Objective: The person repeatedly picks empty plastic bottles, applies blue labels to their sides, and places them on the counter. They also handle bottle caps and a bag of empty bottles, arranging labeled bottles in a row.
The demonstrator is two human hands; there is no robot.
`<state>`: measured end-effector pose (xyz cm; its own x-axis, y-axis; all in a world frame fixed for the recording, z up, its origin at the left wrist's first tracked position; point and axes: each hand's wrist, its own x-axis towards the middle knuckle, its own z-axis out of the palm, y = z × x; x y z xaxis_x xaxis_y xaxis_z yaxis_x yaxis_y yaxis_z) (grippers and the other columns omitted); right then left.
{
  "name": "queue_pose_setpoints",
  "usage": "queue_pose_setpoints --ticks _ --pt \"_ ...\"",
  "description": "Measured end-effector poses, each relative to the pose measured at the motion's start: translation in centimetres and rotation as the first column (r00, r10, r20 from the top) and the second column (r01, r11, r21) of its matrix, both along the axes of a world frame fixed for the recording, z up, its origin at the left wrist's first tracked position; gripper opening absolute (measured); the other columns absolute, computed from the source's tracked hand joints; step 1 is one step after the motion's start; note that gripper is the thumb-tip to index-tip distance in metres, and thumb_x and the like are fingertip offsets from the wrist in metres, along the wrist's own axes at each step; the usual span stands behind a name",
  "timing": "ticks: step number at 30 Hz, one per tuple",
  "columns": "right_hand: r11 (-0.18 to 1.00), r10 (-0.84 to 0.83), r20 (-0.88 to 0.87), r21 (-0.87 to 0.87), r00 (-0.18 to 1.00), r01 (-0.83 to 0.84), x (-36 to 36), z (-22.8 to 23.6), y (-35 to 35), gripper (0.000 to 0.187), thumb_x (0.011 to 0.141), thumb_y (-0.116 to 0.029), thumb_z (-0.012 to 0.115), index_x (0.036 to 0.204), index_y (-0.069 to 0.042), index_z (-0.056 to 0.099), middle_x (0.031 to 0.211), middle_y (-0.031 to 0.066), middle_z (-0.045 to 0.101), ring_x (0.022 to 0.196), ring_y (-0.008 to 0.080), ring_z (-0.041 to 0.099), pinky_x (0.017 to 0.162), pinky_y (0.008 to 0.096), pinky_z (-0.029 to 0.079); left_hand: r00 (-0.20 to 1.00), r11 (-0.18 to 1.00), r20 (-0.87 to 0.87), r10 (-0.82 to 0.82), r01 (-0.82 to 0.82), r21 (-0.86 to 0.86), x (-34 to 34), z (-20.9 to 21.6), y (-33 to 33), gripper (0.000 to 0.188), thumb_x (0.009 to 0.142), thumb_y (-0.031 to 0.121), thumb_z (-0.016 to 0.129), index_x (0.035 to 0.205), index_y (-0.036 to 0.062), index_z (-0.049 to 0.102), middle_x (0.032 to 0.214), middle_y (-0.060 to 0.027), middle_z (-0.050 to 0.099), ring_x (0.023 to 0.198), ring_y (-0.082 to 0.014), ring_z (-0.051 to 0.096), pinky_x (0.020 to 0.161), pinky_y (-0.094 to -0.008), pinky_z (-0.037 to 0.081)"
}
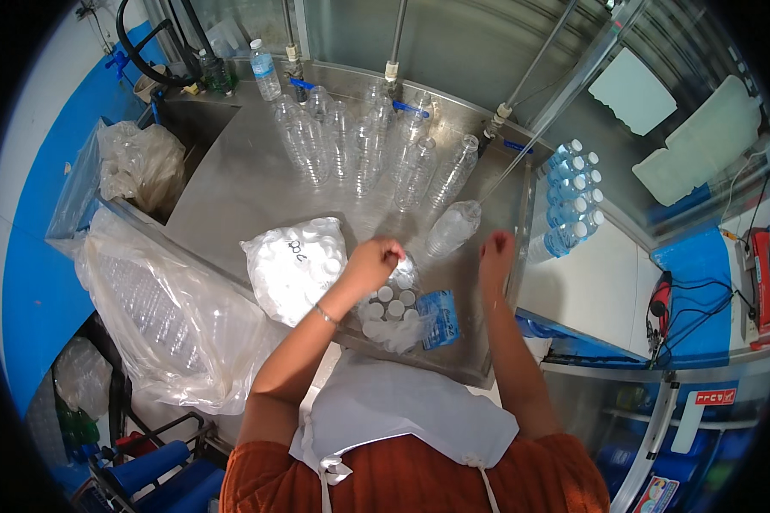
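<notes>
My left hand (pixel 375 260) is closed, its fingers pinched together over the upper end of a clear bag of white bottle caps (pixel 391 295). Anything between those fingertips is too small to make out. To the right, my right hand (pixel 496 254) is raised with curled fingers, and what it holds, if anything, is hidden. Between and beyond my hands, a clear plastic bottle (pixel 453 229) leans on the steel counter (pixel 222 188), apart from my right hand. A blue printed packet (pixel 439 319) lies against the cap bag. Left of my left forearm sits a full white plastic bag (pixel 293 272).
Several uncapped clear bottles (pixel 368 150) stand at the counter's back, below taps with blue handles (pixel 411 109). Labelled, capped bottles (pixel 566 201) are grouped at right. A large bag of bottles (pixel 171 316) hangs off the left edge beside a sink basin (pixel 198 120).
</notes>
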<state>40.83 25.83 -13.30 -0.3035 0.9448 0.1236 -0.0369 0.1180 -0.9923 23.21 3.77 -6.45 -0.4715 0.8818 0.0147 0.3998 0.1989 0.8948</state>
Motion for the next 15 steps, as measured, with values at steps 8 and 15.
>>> queue_pose_setpoints --ticks 8,15 --pt "0.632 0.569 0.553 0.179 0.609 -0.754 2.0 3.6 -12.8 0.018 0.084 -0.005 0.065 0.102 -0.008 0.065 0.087 0.012 0.056 0.077 0.0283 0.062 0.068 0.0357 0.05 0.748 0.995 -0.657 0.093 -0.09 0.039 3.7 -2.3 -0.7 0.016 0.077 0.004 0.068 0.093 0.0059 0.067 0.096 -0.012 0.063 0.102 -0.0361 0.059 0.089 -0.0431 0.048" --pt "0.52 0.426 0.745 0.262 0.513 -0.813 0.7 3.2 -14.3 0.022 0.081 -0.011 0.069 0.103 -0.008 0.066 0.099 0.0141 0.056 0.088 0.0336 0.062 0.076 0.0438 0.052 0.896 0.969 -0.401 -0.188 0.104 -0.223 0.8 -3.5 2.2 0.012 0.085 0.012 0.064 0.093 0.0035 0.064 0.094 -0.0161 0.065 0.091 -0.0379 0.063 0.078 -0.0455 0.051"
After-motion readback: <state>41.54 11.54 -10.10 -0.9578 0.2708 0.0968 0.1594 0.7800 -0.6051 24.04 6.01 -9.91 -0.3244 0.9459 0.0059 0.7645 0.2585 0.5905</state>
